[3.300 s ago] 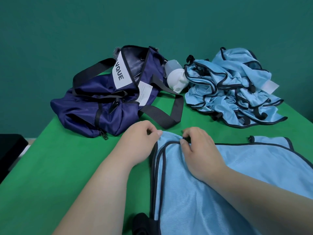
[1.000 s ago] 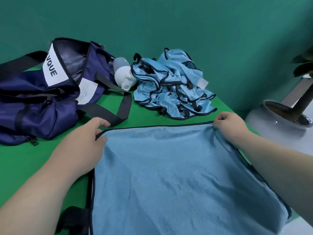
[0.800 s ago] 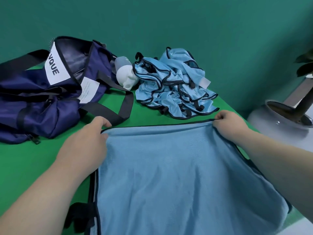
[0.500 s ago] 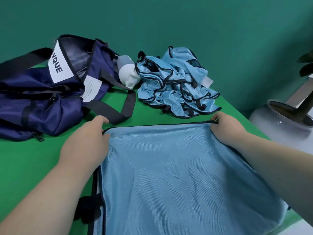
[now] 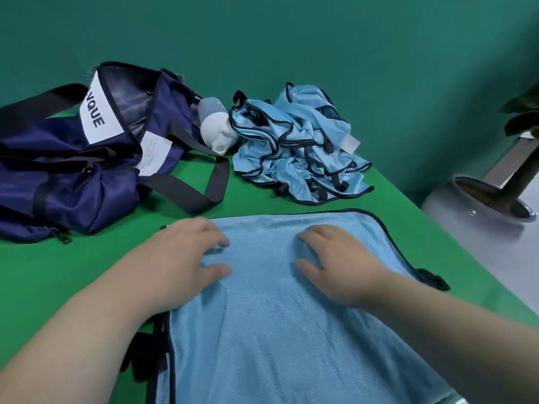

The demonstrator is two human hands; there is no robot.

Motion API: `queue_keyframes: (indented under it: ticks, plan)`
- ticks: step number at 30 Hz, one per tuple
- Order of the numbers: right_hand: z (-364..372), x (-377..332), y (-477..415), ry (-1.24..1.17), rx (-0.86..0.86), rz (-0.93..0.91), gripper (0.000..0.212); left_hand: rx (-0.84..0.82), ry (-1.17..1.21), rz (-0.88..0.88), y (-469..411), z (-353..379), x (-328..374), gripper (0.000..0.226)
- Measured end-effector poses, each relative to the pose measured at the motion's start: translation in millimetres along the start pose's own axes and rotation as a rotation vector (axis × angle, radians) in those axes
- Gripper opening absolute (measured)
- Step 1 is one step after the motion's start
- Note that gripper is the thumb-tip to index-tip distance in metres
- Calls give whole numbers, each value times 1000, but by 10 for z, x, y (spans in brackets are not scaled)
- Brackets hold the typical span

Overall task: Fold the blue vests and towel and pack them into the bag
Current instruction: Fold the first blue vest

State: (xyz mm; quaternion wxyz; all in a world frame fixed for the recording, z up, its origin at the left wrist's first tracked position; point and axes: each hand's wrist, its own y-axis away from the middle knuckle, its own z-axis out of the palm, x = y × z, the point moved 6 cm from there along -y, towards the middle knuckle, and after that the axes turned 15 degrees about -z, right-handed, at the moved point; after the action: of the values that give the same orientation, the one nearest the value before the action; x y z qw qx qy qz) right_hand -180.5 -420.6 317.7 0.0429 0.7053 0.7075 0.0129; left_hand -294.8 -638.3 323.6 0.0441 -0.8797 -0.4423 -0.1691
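Observation:
A light blue vest (image 5: 262,330) with black trim lies spread flat on the green table (image 5: 58,272) in front of me. My left hand (image 5: 186,258) rests palm down on its upper left part, fingers spread. My right hand (image 5: 338,260) lies flat on its upper right part. Neither hand holds anything. A crumpled pile of more blue vests (image 5: 294,147) sits at the back of the table. The navy duffel bag (image 5: 75,158) lies at the back left, its top open, one black strap trailing toward the middle.
A white and grey bottle (image 5: 217,129) lies between the bag and the vest pile. The table's right edge runs diagonally; beyond it stands a grey pot with a plant (image 5: 495,193) on the floor. A green wall closes the back.
Both hands let go of the vest's far corners and moved inward onto the cloth, now lying flat on it. The vest lies smoother, and the view shifted slightly left.

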Motion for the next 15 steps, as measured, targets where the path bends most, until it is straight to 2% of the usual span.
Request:
queue_keyframes:
  ticks: [3, 5, 10, 15]
  plan:
    - [142, 36, 33, -4, -60, 12, 69, -173, -167, -34, 3, 200, -96, 117]
    - [193, 107, 69, -22, -71, -33, 74, -196, -212, -29, -4, 237, -165, 140]
    - [216, 419, 187, -49, -73, -110, 82, -239, -189, 8, -54, 269, -287, 139]
    - [81, 692, 416, -125, 49, -126, 68, -231, -103, 55, -56, 259, -363, 116]
